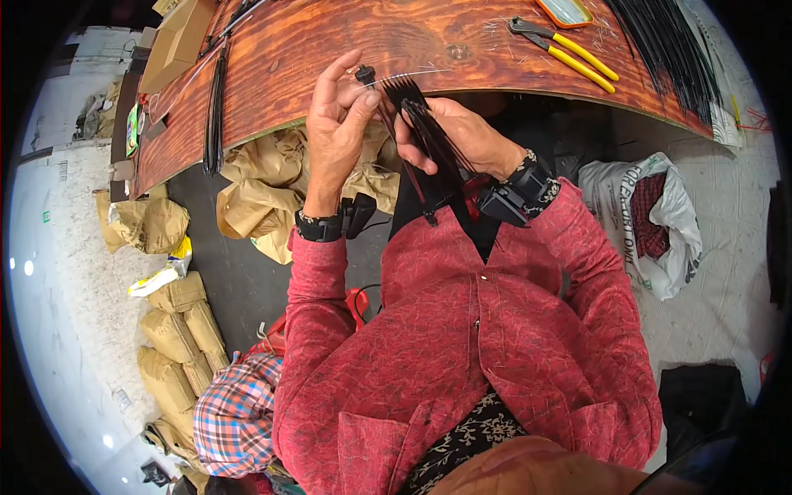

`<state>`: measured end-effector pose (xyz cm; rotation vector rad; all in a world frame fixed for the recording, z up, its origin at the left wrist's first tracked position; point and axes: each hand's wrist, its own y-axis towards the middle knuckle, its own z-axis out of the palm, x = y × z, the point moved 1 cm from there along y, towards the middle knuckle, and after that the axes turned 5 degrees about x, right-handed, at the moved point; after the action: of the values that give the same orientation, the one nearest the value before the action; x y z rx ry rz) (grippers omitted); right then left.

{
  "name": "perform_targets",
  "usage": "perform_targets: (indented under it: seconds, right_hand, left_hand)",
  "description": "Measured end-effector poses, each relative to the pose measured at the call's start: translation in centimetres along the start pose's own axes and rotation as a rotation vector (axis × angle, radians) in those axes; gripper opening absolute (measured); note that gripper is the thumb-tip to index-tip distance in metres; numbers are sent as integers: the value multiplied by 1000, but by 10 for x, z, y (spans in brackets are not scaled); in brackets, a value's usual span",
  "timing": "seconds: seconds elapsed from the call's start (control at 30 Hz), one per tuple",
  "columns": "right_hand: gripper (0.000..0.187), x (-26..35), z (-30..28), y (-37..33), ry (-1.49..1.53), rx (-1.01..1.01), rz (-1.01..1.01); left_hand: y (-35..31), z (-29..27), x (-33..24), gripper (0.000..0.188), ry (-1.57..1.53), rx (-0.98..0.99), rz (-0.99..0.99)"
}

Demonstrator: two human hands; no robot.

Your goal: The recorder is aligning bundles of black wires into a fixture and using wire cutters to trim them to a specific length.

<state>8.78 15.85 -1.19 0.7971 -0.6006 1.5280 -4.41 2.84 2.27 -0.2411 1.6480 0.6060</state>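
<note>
My left hand (337, 124) is closed in a pinch at the table's near edge. A small black knob-shaped piece (365, 75) shows at its thumb tip, and the other fingers point up. A thin, clear strip (417, 73) stretches right from there over the table. Close beside it, my right hand (466, 136) is wrapped round a bundle of long, thin black strips (433, 153). Their upper ends fan out toward my left hand, and their lower ends hang down before my jacket. Part of the bundle hides the right fingers. Both wrists carry black strapped devices.
On the wooden table (330, 49) lie yellow-handled nippers (565, 54), an orange-rimmed tray (566, 10) and clear clippings. More black strips lie at right (672, 58) and left (214, 111). Below are brown paper (260, 194) and a white bag (676, 247). A cardboard box (176, 45) stands left.
</note>
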Motion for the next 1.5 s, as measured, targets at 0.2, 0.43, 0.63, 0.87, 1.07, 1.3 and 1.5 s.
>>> perform_targets:
  seconds: [0.2, 0.43, 0.63, 0.87, 1.07, 1.3, 1.5]
  right_hand:
    - [41, 1, 1, 0, -34, -10, 6]
    - [42, 6, 10, 7, -5, 14, 0]
    - [43, 7, 13, 9, -1, 33, 3]
    - [42, 4, 9, 10, -1, 58, -22]
    - [42, 5, 13, 9, 21, 55, -14]
    - [41, 11, 13, 8, -9, 78, -24]
    - [41, 11, 13, 8, -43, 67, 2]
  left_hand:
    - [-2, 5, -13, 43, -42, -8, -8]
    - [0, -8, -21, 40, 19, -5, 36]
    - [-2, -9, -18, 39, -20, -24, 28]
    - [-2, -5, -20, 41, -104, -35, 27]
    - [-2, -11, -16, 42, -91, -83, 8]
    - [-1, -9, -17, 46, -53, -94, -9]
    - [-1, -10, -16, 45, -32, -98, -6]
